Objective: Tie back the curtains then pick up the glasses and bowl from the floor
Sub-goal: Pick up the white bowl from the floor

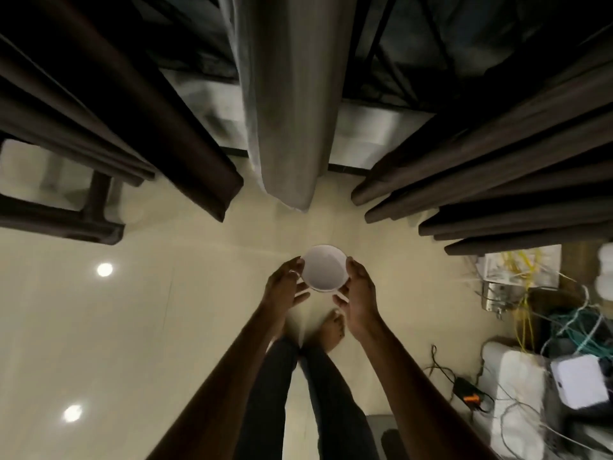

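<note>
The bowl (325, 267) is held up off the floor (166, 310), just below the middle of the view, mouth up, white inside, and it is clasped from both sides. The left hand (284, 284) is set at the bowl's 9 o'clock, its fingers curled round the rim and under the wall. The right hand (360, 293) is set at 3 o'clock, thumb laid by the rim, the other fingers curled beneath. Both bare forearms are stretched forward from 6 o'clock and are drawn together at the bowl.

Two thin pale bars (341, 297) are seen poking out under the bowl at 5 and 7 o'clock, against the fingers. What they belong to cannot be told.

Straight under the hands a bare foot (331, 330) is planted on the floor, with dark trouser legs (335, 403) running back to 6 o'clock.

A grey curtain (285, 94) is hung at 12 o'clock, well apart from the bowl. It is flanked by a dark left curtain (116, 111) at 10 o'clock and a dark right curtain (497, 167) at 2 o'clock.

A dark furniture frame (93, 207) is stood at 9 o'clock, and two bright light spots (104, 269) are mirrored in the floor at 8 o'clock.

At 4 o'clock a tangle of cables (570, 330) is heaped, yellow, green and white. A white box (580, 380) and a black adapter (466, 391) are placed just beside it.
</note>
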Demonstrator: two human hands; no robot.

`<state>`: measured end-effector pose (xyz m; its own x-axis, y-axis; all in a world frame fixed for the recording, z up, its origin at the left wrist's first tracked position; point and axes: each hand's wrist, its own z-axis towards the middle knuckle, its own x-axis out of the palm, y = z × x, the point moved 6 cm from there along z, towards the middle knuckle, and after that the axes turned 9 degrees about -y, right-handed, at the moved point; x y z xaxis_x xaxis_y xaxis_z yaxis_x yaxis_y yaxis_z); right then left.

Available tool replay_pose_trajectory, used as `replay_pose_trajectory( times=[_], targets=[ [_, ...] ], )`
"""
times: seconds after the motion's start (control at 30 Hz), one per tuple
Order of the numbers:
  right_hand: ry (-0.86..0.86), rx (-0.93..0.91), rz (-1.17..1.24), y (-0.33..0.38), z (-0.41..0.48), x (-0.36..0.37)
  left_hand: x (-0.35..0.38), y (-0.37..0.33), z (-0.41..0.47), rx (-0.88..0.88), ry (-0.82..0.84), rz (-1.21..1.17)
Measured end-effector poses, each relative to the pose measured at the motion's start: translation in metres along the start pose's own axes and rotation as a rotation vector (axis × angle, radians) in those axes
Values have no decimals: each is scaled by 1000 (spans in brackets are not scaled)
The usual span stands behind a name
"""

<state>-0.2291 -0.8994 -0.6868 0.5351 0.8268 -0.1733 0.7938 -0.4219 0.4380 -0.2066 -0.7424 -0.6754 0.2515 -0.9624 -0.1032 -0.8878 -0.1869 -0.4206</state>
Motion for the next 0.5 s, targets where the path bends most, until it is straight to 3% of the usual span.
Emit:
replay_pose_trajectory(
  times=[0.3,0.5],
  targets=[
    [64,-67,50,42,-133,-10,-27,-28,-129,-4,-92,-260],
    [134,-127,33,48,-213,0,-65,-46,-200,88,-148,-422]
  ],
)
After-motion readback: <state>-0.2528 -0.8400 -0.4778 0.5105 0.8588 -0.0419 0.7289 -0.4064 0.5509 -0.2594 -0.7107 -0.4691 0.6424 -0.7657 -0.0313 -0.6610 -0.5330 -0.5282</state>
